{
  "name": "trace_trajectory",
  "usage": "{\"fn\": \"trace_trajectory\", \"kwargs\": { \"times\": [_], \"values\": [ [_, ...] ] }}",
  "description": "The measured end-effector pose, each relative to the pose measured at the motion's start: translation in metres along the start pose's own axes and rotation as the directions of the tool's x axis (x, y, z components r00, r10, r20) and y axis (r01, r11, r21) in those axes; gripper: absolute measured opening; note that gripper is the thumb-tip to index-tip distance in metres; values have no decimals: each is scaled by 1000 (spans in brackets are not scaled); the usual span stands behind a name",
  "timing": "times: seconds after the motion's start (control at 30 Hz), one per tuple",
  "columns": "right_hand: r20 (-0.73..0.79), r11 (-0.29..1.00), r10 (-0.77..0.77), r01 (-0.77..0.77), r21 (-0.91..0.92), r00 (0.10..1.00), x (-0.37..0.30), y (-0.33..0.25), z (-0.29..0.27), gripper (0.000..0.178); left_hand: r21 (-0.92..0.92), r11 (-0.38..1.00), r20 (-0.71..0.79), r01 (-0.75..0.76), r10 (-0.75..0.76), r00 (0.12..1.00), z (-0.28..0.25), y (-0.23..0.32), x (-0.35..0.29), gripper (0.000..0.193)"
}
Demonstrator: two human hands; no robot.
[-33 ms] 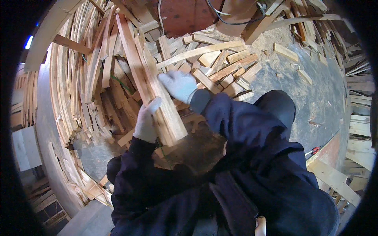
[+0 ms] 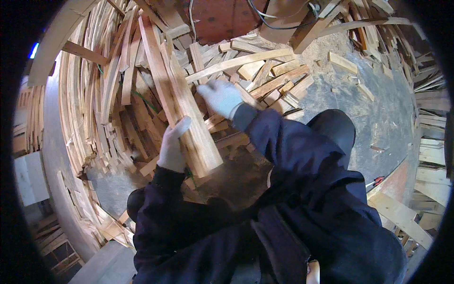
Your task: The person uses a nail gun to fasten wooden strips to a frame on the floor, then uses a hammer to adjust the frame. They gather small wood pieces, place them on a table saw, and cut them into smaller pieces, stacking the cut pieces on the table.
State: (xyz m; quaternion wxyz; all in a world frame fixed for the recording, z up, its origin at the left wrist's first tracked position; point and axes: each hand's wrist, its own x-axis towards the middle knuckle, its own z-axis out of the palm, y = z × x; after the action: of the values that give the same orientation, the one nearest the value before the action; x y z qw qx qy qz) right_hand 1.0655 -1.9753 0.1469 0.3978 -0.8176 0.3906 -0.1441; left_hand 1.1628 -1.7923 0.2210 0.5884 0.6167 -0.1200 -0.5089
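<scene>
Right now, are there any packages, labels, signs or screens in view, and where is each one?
None that can be made out: only heaps of wooden offcuts on a grey floor, with the gloved left hand holding long wood strips and the right hand beside them.

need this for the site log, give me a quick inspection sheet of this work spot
surface: grey floor, dusty, wood chips on it
job's things: long wood planks, held slanting over the pile
clutter: heap of wood offcuts; curved strips stacked at left
grips: left hand, white glove, closed on the planks; right hand, white glove, on the pile beside the planks
cables: dark cable at top
surroundings: boards at right
</scene>
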Motion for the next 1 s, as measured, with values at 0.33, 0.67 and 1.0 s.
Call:
{"fn": "trace_trajectory", "kwargs": {
  "times": [0.33,0.67,1.0],
  "values": [
    [-118,594,257,-253,-764,959,91,286,-76,39,-246,953,-90,179,-206,974,-37,53,-10,41],
    [-1,344,64,-23,-939,998,93,328,-83,32,-136,982,-216,130,-158,963,-29,51,8,38],
    [87,265,138,47,-963,987,95,340,-97,43,-115,983,-71,145,-154,986,-44,51,18,54]
  ]
}}
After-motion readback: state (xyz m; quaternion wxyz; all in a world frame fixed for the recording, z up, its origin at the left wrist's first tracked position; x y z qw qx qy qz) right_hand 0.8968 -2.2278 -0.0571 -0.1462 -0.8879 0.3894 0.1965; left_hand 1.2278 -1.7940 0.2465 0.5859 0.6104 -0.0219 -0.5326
